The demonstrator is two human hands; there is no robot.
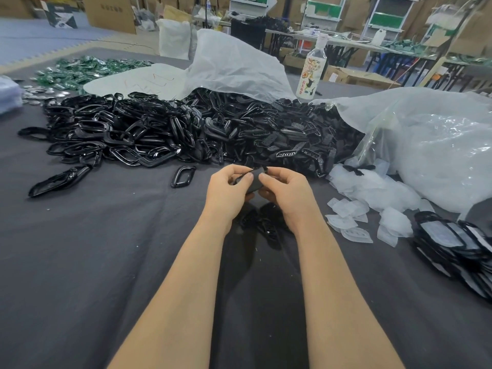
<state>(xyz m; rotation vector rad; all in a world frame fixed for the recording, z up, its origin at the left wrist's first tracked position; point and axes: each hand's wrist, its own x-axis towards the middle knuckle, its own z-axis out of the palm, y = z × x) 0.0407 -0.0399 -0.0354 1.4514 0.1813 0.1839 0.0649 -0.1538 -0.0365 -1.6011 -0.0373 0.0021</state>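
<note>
Bare forearms [183, 283] extend over the dark grey cloth work surface [80, 262]. The left hand [226, 194] and right hand [286, 194] together pinch a small black plastic part [256, 179] above it. Behind lies a heap of black plastic frames [149, 129], with brown cardboard boxes [109, 12] beyond.

Head camera — forward, down, close.

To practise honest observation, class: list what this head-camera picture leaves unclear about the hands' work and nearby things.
Head view: the black part is mostly covered by the left hand and right hand; shape unclear.
Head view: the dark parts below the hands are partly hidden behind the wrists.
Head view: the stack of black pieces is cut off by the right edge.
Head view: the bottle label is too small to read.
</note>
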